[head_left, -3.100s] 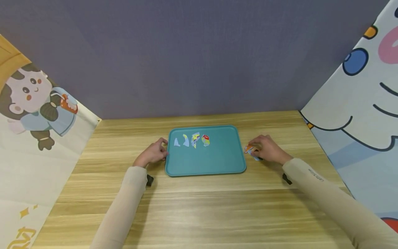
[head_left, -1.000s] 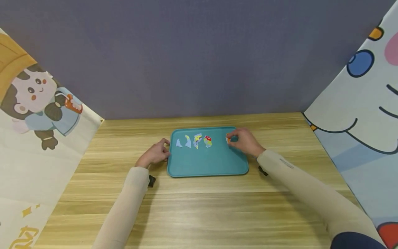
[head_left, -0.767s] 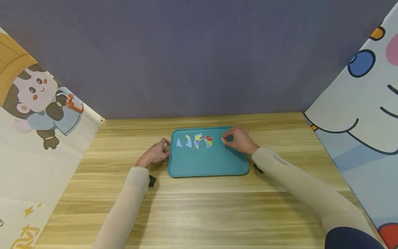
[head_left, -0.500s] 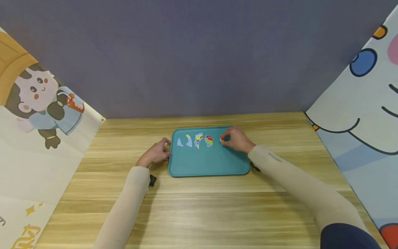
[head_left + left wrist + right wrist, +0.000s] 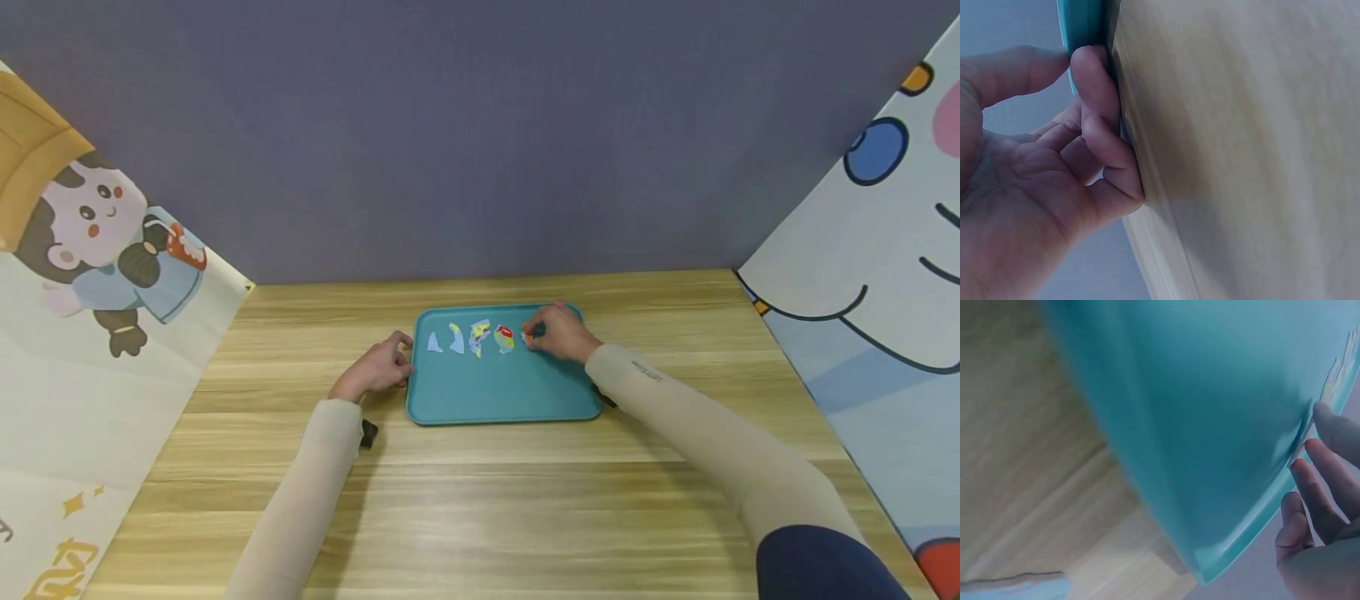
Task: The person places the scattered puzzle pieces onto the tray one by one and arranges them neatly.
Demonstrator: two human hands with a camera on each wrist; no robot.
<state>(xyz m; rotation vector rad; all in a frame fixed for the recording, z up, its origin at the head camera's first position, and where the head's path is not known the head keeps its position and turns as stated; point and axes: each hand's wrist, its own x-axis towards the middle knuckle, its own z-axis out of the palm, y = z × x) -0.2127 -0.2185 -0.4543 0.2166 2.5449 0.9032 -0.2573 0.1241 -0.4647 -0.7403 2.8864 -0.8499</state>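
A teal tray [image 5: 502, 392] lies on the table. My left hand [image 5: 375, 367] holds its left edge; in the left wrist view the thumb presses the tray's rim [image 5: 1082, 25] against a bent finger. Over the tray's upper right, my right hand [image 5: 561, 333] pinches a small orange-and-white puzzle piece [image 5: 527, 336], flat and irregular, partly covered by the fingers. To its left is a row of flat puzzle pieces: a red-and-yellow one [image 5: 504, 339], a yellow-and-lilac one [image 5: 479, 337], and pale blue ones [image 5: 457, 340] further left.
Another flat pale blue piece [image 5: 1019, 589] lies on the wooden table [image 5: 1035, 462] beyond the tray's right side, seen in the right wrist view. A grey-purple partition [image 5: 480, 150] rises behind the table, with printed panels at both sides.
From the table right of the tray, my right hand has brought the orange-and-white puzzle piece over the tray and leftward, close to the row. The left hand stays at the tray's edge.
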